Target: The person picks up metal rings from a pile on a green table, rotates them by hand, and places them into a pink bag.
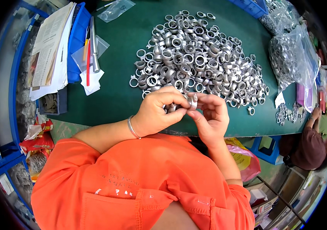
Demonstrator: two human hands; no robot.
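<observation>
At the far left you have blue shelving (17,73), beyond the left edge of the green worktable (113,76); along that left edge, printed papers (52,46) lie against a blue plastic tray (76,42), with a grey box (60,102) toward the near left corner; just right of the tray, a slim red stick (88,65) lies beside a tapered metal rod (95,61), over white paper scraps (91,85); farther up, toward the far edge, lies a clear zip bag (116,10); your left hand (159,109), a metal bangle (133,127) at its wrist, is at the middle of the near edge, fingers curled around more grey rings, thumb and forefinger pinching one grey metal ring (192,102); your right hand (214,120) meets it there, thumb and fingertips pinching the same ring; beyond both hands, a broad heap of metal rings (205,57) spreads from mid-table toward the far edge; near the right edge stands a clear plastic bag of rings (285,57), and toward the near right corner lie small clusters of rings (281,114) by a white paper tag (279,99); a co-worker in a dark top (308,149) is at the right end.
</observation>
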